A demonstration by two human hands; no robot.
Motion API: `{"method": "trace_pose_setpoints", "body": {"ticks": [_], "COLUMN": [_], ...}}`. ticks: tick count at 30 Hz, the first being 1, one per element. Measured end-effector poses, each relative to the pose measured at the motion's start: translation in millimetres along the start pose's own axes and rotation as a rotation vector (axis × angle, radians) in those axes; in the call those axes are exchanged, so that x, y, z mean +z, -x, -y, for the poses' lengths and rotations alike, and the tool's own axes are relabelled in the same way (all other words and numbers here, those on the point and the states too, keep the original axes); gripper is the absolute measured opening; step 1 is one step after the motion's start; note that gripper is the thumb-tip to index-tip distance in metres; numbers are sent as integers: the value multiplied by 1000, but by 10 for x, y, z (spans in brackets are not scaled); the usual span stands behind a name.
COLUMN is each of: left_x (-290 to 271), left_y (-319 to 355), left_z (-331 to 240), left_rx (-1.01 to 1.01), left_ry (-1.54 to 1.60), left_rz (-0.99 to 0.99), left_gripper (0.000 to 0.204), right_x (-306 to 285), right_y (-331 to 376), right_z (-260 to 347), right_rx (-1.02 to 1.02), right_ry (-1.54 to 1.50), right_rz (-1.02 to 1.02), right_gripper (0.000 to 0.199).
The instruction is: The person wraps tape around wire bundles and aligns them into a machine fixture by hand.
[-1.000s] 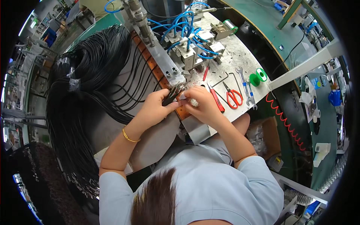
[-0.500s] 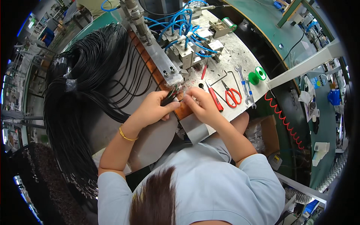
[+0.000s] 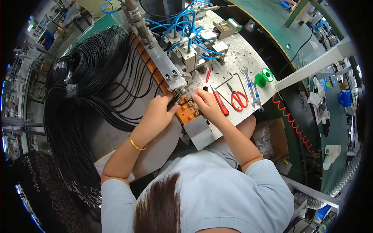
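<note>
My left hand is closed around the end of a black cable, at the left side of an orange-brown slotted rail. Thin wire ends at the cable's tip lie by the tip of the machine's metal bar. Across the rail, my right hand has its thumb and fingers pinched together close to those wire ends; whatever lies between the fingertips is too small to make out. More black cables run from the left toward the rail.
A large bundle of black cables fills the left. Blue air tubes top the machine. Right of my right hand lie a red-handled cutter, red scissors, wrenches and a green spool. A cardboard box stands below.
My hands have moved slightly forward and apart. The rail's slotted blocks now show between them, where my fingers and the cable were before.
</note>
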State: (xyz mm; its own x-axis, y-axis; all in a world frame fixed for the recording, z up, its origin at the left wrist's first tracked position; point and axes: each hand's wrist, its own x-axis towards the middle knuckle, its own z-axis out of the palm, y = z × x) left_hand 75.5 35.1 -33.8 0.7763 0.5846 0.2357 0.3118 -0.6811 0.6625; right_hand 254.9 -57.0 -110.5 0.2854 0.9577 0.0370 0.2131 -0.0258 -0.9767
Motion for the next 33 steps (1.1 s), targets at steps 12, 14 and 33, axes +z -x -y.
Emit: {"method": "trace_pose_setpoints", "body": {"ticks": [12, 14, 33], "left_x": [-197, -182, -215], "left_y": [-47, 4, -15], "left_z": [-117, -18, -199], "left_rx": [-324, -261, -346], "left_ry": [453, 479, 431], "left_rz": [345, 328, 274], "left_gripper": [28, 26, 16], "right_x": [-21, -11, 20], "right_y": [57, 83, 136], "right_z": [493, 499, 552], "right_rx": [-380, -409, -320], "right_ry": [78, 120, 111], "right_rz": [-58, -16, -1], "right_gripper": [12, 11, 13]}}
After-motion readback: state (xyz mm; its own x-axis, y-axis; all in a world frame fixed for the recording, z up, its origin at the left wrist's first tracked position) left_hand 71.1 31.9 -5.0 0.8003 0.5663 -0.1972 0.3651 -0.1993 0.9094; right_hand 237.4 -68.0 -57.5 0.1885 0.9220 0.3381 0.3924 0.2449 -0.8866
